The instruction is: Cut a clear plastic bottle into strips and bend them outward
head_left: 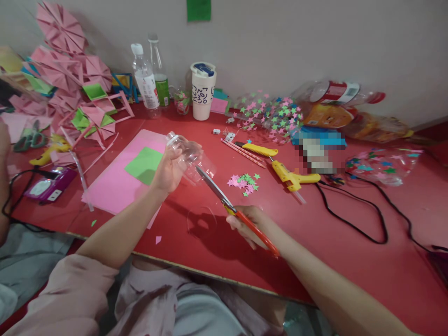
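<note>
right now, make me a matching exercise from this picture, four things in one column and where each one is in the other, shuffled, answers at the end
Things
1. clear plastic bottle piece
2. metal scissors with orange-red handles
3. large flat pink paper sheet
4. white cup with a dark blue lid

Places
A. in the right hand
B. upright near the grey wall
C. in the left hand
D. under a green paper square

Pairs: 1-C, 2-A, 3-D, 4-B

Wears a loose pale-pink left sleeve (70, 294) and, below the red table (171, 249), dark-marked pink cloth (149, 296) beside light-grey fabric (203, 310).
</note>
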Available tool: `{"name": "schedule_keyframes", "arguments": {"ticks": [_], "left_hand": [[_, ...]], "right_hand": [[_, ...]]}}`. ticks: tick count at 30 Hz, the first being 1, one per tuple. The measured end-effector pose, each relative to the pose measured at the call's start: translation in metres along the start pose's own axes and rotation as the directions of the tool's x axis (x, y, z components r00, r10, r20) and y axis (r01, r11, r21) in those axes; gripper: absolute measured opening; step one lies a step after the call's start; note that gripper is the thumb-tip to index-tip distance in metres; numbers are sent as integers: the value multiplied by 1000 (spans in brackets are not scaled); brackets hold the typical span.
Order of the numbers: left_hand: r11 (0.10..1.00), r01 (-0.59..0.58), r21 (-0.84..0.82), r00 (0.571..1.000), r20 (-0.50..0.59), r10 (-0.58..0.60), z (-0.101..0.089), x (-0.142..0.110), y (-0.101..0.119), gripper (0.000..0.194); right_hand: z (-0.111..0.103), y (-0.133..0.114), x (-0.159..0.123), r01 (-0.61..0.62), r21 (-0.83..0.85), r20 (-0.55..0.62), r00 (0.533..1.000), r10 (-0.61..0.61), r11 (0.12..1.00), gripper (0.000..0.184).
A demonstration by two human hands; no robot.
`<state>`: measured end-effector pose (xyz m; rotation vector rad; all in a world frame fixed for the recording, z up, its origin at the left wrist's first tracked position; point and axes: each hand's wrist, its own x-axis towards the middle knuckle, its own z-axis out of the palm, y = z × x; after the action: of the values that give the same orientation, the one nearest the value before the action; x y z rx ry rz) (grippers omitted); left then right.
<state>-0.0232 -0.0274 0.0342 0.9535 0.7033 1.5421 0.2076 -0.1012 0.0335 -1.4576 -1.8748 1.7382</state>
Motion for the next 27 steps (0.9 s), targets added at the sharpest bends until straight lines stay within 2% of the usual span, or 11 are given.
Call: {"name": "schedule_keyframes", "arguments": {"ticks": [7,15,24,27], "left_hand": [[997,-6,-74,996,89,12,1,-3,-8,36],[993,-19,-113,995,92,30,0,-2,-11,33],[999,-41,-31,991,129,44,2,-7,-14,38],[999,-37,-18,990,133,39,4,-9,-16,39]], "right_hand": [[0,6,-2,97,-13,55,994,-96,995,62],[5,2,-1,-16,-6,-5,1000,15,1000,56],[2,4,-4,70,-15,22,997,-70,997,57],[2,3,-5,48,-16,28,998,-47,999,57]]}}
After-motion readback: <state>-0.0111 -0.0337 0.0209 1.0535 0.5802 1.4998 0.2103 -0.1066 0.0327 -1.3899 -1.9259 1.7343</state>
